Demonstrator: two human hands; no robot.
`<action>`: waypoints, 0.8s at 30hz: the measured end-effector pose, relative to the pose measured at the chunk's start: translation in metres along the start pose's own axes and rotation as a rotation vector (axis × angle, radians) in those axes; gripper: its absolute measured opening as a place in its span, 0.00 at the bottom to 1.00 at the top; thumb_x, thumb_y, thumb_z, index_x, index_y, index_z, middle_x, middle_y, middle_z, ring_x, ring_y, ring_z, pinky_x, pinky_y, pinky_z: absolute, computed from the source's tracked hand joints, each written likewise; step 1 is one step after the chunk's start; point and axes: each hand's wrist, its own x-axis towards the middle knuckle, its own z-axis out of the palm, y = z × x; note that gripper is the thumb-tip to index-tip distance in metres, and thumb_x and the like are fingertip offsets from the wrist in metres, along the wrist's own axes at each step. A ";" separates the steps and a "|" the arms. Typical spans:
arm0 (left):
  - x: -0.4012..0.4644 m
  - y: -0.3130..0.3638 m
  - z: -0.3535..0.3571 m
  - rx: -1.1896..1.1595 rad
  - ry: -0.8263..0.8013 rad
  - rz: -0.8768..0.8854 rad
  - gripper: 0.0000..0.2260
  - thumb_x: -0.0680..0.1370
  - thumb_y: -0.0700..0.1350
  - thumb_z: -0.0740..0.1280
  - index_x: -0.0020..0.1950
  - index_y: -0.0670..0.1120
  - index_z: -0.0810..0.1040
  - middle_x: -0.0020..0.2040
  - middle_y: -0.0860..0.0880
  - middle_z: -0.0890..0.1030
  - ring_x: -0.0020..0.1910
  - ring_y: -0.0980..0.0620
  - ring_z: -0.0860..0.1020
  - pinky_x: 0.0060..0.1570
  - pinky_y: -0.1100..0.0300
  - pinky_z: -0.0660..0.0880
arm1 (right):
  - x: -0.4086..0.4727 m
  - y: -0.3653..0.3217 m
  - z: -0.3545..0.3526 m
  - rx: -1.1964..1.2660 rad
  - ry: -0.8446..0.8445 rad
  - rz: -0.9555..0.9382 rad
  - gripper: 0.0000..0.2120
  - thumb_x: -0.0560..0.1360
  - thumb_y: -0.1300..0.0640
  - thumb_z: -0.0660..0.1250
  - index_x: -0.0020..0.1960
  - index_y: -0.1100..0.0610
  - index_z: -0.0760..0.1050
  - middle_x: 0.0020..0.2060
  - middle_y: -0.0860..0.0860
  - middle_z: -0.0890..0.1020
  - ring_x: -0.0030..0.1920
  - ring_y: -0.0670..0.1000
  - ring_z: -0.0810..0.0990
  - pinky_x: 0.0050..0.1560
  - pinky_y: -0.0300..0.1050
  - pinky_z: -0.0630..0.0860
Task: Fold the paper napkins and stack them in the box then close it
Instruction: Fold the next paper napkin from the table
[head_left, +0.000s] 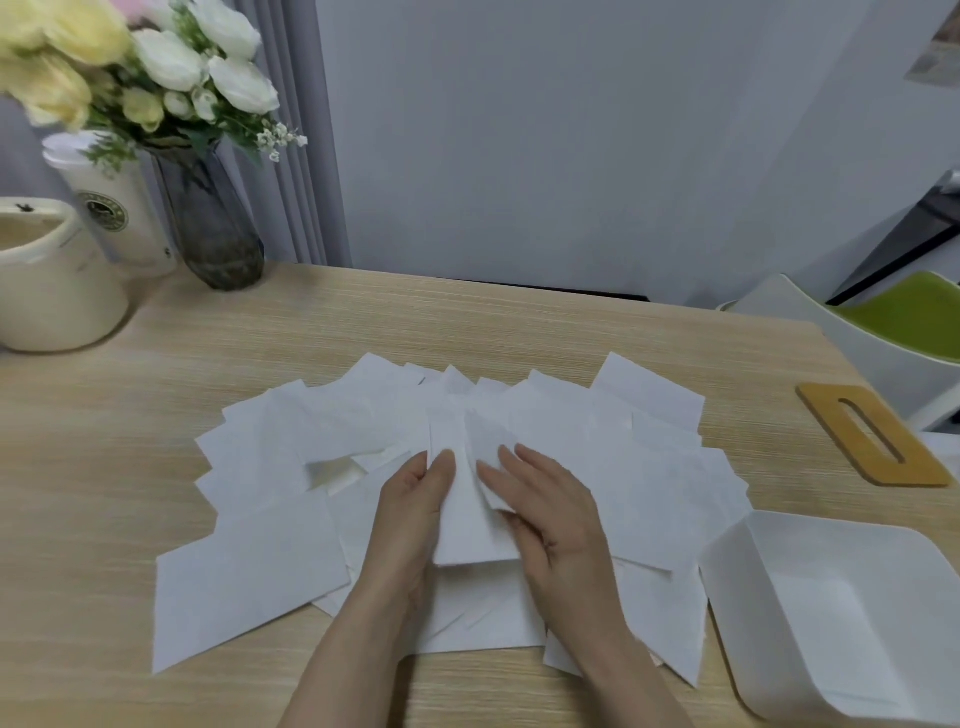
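- Soft, even indoor light, moderately bright; no glare.
- Only faint shadows lie under the napkins (363, 493).
- Wide-angle bending curves the edges.
- The flowers (130, 62) look slightly blurred.

White paper napkins (270, 561) lie fanned in an overlapping spread across the middle of the tabletop (519, 322), with one folded napkin (470, 519) raised above them at the centre. An open, empty white box (831, 618) sits at four o'clock, just beside the spread; its slotted wooden lid (878, 436) lies flat at two o'clock.
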 end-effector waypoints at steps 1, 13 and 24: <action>0.000 0.001 0.000 -0.024 -0.016 -0.007 0.10 0.82 0.46 0.63 0.52 0.45 0.84 0.49 0.46 0.86 0.48 0.49 0.85 0.46 0.56 0.79 | -0.001 0.001 0.001 -0.016 -0.024 -0.020 0.21 0.75 0.62 0.63 0.64 0.45 0.75 0.64 0.44 0.76 0.69 0.45 0.68 0.68 0.49 0.62; 0.002 -0.002 0.002 -0.025 -0.028 0.008 0.09 0.77 0.38 0.69 0.56 0.44 0.81 0.50 0.46 0.86 0.49 0.47 0.85 0.46 0.53 0.80 | 0.004 -0.010 -0.016 0.371 0.130 0.457 0.19 0.71 0.42 0.71 0.61 0.37 0.75 0.62 0.36 0.76 0.62 0.35 0.72 0.58 0.34 0.71; 0.002 -0.001 0.007 0.010 -0.044 0.004 0.10 0.83 0.45 0.61 0.52 0.48 0.83 0.50 0.49 0.86 0.50 0.50 0.84 0.50 0.53 0.79 | 0.018 0.007 -0.032 0.531 0.236 0.773 0.04 0.75 0.58 0.69 0.44 0.55 0.82 0.38 0.51 0.85 0.43 0.55 0.83 0.45 0.48 0.79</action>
